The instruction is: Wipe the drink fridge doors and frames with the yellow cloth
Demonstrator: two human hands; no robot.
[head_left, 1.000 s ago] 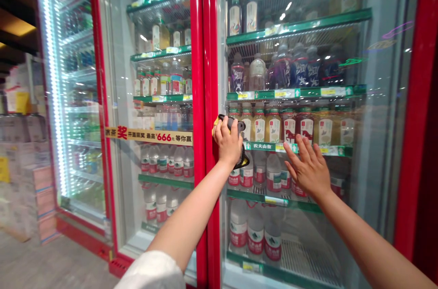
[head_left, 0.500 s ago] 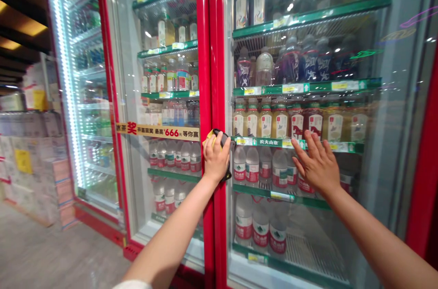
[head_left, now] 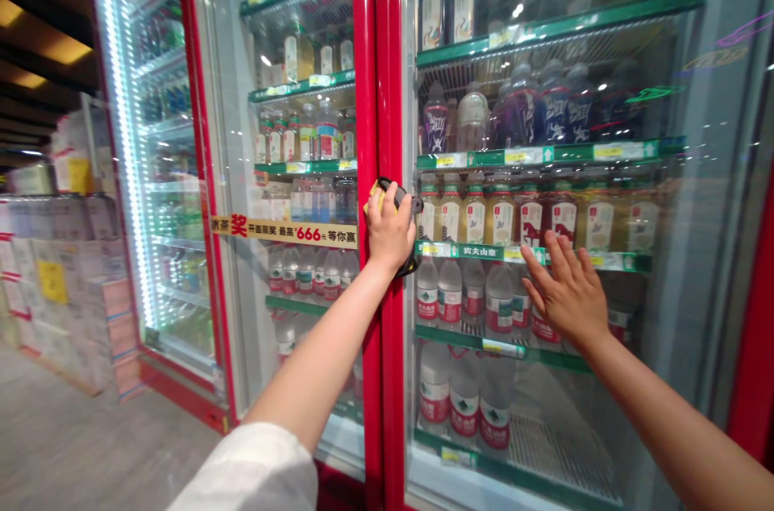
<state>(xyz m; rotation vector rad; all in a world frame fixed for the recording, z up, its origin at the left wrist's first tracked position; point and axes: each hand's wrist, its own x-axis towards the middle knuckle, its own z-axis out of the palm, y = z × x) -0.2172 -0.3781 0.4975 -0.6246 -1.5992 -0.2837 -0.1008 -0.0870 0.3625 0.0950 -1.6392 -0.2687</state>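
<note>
My left hand [head_left: 391,233] is closed over a black-and-yellow cloth [head_left: 416,205], pressing it against the red door frame [head_left: 388,382] where two cooler doors meet. Part of the cloth is hidden under the palm and fingers. On the right, my right hand [head_left: 568,289] has its fingers spread flat at the glass door [head_left: 562,414], holding nothing. Behind that glass, bottles of tea [head_left: 502,213] stand on a shelf, with red-labelled water bottles [head_left: 499,301] on the shelves below.
Left of the frame is another glass door with a yellow printed strip [head_left: 284,232] across it. Farther left stands a lit cooler [head_left: 163,172]. Stacked cartons [head_left: 54,277] sit on the grey floor [head_left: 151,446] at the far left.
My left hand has moved up along the red frame with the cloth, and more of the white sleeve shows. My right hand keeps its place on the glass. The view has shifted slightly.
</note>
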